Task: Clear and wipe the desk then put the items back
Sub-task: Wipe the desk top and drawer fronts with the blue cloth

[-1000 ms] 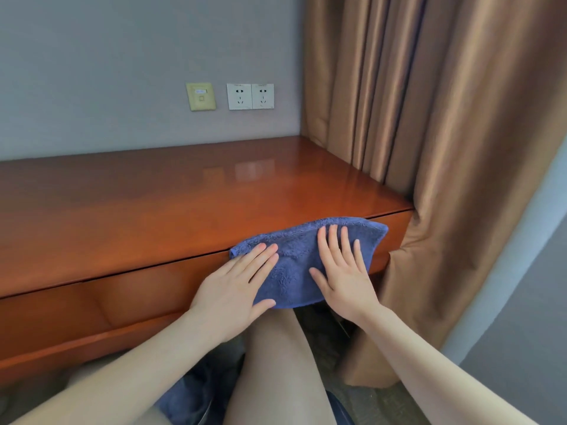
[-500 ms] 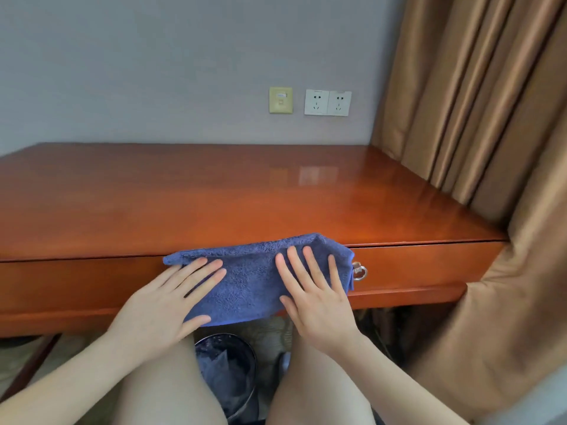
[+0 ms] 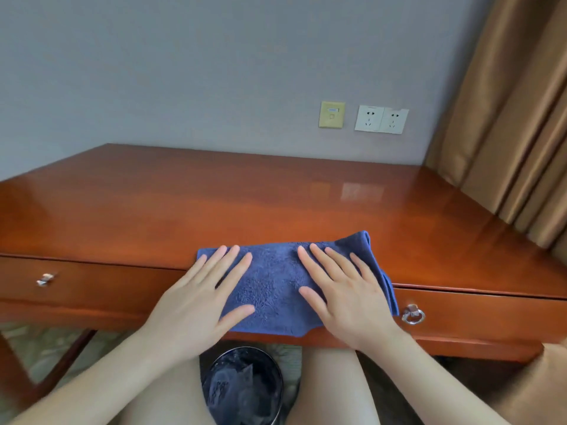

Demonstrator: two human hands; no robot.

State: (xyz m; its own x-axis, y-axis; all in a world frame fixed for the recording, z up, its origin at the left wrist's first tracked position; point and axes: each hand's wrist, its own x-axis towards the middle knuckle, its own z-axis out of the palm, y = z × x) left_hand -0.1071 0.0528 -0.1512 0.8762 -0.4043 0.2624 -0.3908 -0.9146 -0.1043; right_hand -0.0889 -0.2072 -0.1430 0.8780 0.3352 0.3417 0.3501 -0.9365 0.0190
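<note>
Head view. Shows a long wooden worktop (image 3: 214,204), reddish-brown and lacquered to a hard gloss, with pale reflections on its far right part.

Over the near edge, about the middle: a blue cloth (image 3: 276,283), thick and fluffy in pile, folded to a rough rectangle. Lies with its far part flat on the top, hangs with its near part down the drawer front, and lifts in a loose fold at the far right corner.

Left hand (image 3: 196,305) flat on the left half of the cloth, palm down, fingers (image 3: 214,262) straight and fanned wide, tips near the cloth's far left corner, thumb stretched right across the hanging part. Right hand (image 3: 346,299) flat on the right half, palm down, fingers (image 3: 325,259) straight and spread, thumb pointing left. Grips nothing with either hand, only presses on the cloth. Bare forearms in from the near left and near right.

Just right of the cloth's near right corner, a shiny metal ring pull (image 3: 413,315) on the drawer front. Far to the left, a smaller metal handle (image 3: 45,279), blurred.

Under the worktop, between two bare knees, a round dark bin (image 3: 245,391) with a crinkled glossy liner.

Behind, a matt grey wall (image 3: 184,72) with a square yellowish plate (image 3: 331,114) and, just right of it, a white double socket (image 3: 381,119). At the right, a tan curtain (image 3: 515,118) in heavy vertical folds, by the worktop's right end.
</note>
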